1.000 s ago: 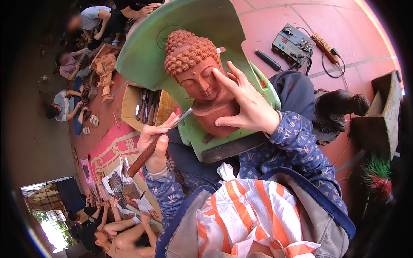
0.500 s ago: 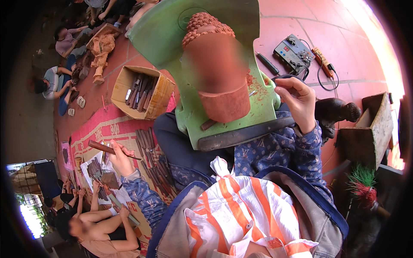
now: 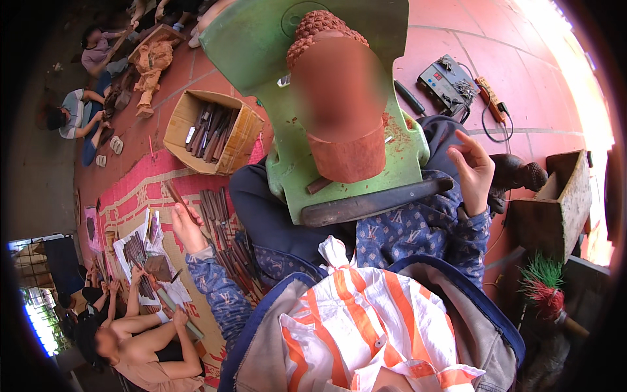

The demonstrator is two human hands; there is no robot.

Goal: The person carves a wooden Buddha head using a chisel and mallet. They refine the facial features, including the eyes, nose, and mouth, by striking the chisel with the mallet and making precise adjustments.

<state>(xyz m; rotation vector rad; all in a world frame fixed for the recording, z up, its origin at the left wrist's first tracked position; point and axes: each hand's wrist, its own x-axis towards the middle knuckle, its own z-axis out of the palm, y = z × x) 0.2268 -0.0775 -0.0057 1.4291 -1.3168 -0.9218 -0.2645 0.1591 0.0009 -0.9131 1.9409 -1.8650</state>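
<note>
The left hand [image 3: 187, 228] is gripping a slim, brown wooden-handled tool [image 3: 183, 200]; the right hand [image 3: 475, 173], fingers loosely parted, is hovering near a reddish-brown carved bust [image 3: 341, 98].

Carved head: reddish-brown wooden head with curled hair [image 3: 338, 98]; facial area blurred, features not discernible.
Seat: green moulded-plastic seat [image 3: 281, 144]; far end cut off by the upper edge of the view, centre concealed by the carving.
Tool: slender brown wooden-handled tool [image 3: 183, 200]; partly concealed by the left hand [image 3: 187, 230], tip type indeterminate.
Right hand: right hand [image 3: 473, 173]; contents between curled fingers indeterminate.
Carton: open tan cardboard box [image 3: 244, 138]; dark slim tools [image 3: 210, 134] inside have their lower ends concealed.
Statuette: dark-brown glossy figure [image 3: 519, 172]; partly concealed behind the right hand.
Cloth: white-and-orange striped cloth [image 3: 385, 320]; cut off by the lower edge.
Co-worker, lower left: seated person in tan clothing [image 3: 153, 366]; face blurred.
</note>
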